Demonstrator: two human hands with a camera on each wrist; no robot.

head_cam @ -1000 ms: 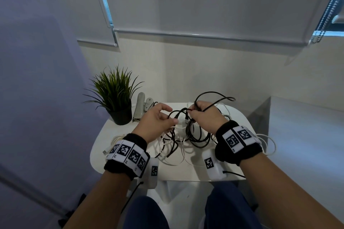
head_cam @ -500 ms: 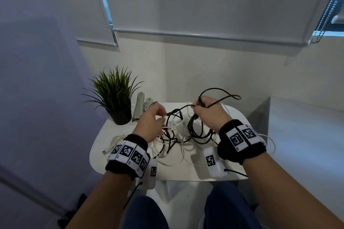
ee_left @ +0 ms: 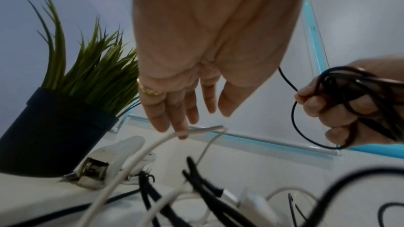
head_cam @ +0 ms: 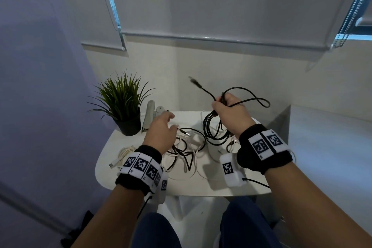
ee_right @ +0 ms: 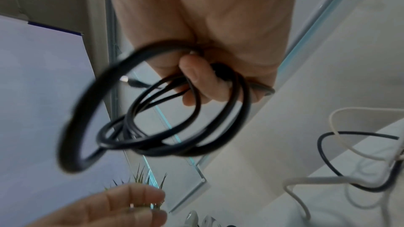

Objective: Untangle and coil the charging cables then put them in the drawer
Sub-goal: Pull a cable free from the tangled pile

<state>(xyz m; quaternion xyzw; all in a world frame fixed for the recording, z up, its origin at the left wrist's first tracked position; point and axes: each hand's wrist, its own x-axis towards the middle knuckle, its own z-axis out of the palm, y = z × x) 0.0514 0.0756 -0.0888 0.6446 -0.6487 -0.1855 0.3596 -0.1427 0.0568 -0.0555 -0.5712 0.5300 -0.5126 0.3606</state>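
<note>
Clenched around a coiled black cable [head_cam: 216, 127], the right hand [head_cam: 231, 115] holds it raised above the white table [head_cam: 201, 187] at about 2 o'clock, one plug end [head_cam: 194, 81] sticking out toward 11. At 10 o'clock the left hand [head_cam: 161, 133] hovers with fingers relaxed, gripping nothing, over the tangled cables [head_cam: 185, 153] at centre. A potted plant [head_cam: 124, 106] crowds the table's far-left edge; the near edge lies bare.

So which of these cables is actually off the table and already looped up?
The black cable gripped in the right hand, hanging in loops. The other black and white cables lie tangled on the table.
</note>
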